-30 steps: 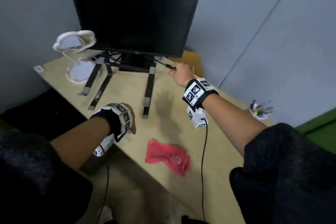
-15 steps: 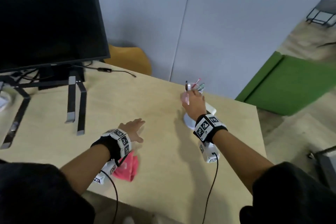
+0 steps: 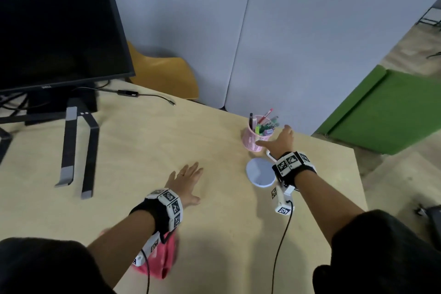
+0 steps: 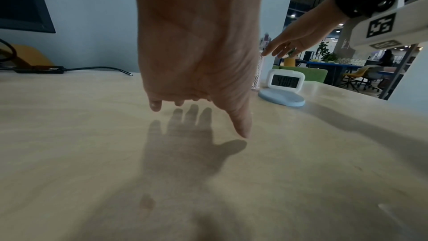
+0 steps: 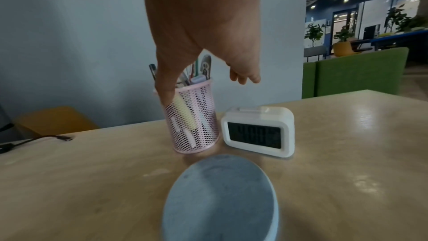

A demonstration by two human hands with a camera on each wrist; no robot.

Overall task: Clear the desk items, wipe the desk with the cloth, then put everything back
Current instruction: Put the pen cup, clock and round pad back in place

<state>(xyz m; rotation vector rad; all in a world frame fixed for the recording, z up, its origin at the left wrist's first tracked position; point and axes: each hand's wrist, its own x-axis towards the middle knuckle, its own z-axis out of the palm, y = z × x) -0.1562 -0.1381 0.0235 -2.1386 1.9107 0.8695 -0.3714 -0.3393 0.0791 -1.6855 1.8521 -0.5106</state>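
Observation:
A pink mesh pen holder (image 3: 253, 141) full of pens stands at the far right of the wooden desk (image 3: 148, 145). My right hand (image 3: 274, 137) is spread open beside it. In the right wrist view the thumb (image 5: 165, 89) lies against the holder (image 5: 194, 120), and the other fingers hang apart to its right. My left hand (image 3: 188, 179) hovers flat and open just above the middle of the desk and holds nothing. The pink cloth (image 3: 167, 260) lies under my left forearm at the front edge. A white digital clock (image 5: 258, 131) and a round blue coaster (image 5: 220, 199) sit beside the holder.
A black monitor (image 3: 55, 26) stands at the back left, with a grey laptop stand (image 3: 78, 150) in front of it. A black cable (image 3: 143, 95) trails across the desk. Behind the desk are a yellow chair (image 3: 164, 76) and grey partitions. A green sofa (image 3: 381, 112) is off to the right.
My right hand went from the cable by the monitor to the pen holder, held it, and now stands open beside it. My left hand moved forward over the cloth.

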